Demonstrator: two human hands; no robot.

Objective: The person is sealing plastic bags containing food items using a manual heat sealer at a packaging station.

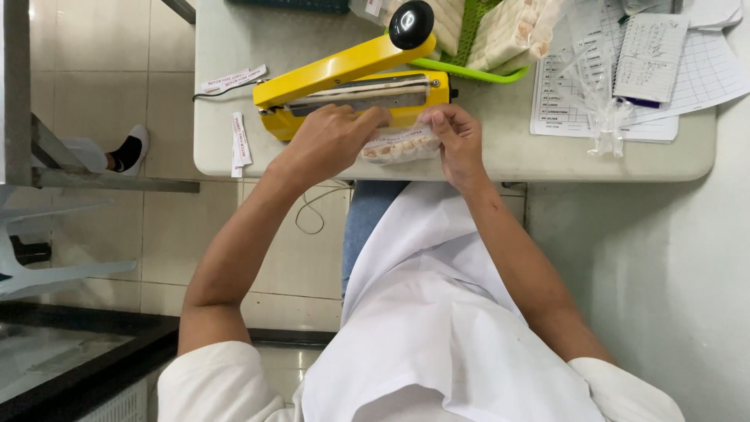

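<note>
Table (pixel 234 47), pale, w/ yellow impulse sealer (pixel 351 90) at centre, arm raised, black knob at 12 o'clock. Clear bag of small pale pieces (pixel 400 145) lies at the sealer's 6 o'clock, mouth against the seal bar. Left hand (pixel 332 141) pinches the bag's 9 o'clock corner; right hand (pixel 457 137) pinches its 3 o'clock corner; both closed on the film. Procedure, as judged: keep the mouth flat & taut across the bar, no wrinkles, contents clear of the seal line, fingers off the bar before the arm is lowered. Green basket (pixel 469 72) at 1 o'clock holds more packs; papers (pixel 648 62) at 2 o'clock. Not visible: bag mouth edge under the fingers, basket's far side (cut off), sealer cord end.
</note>
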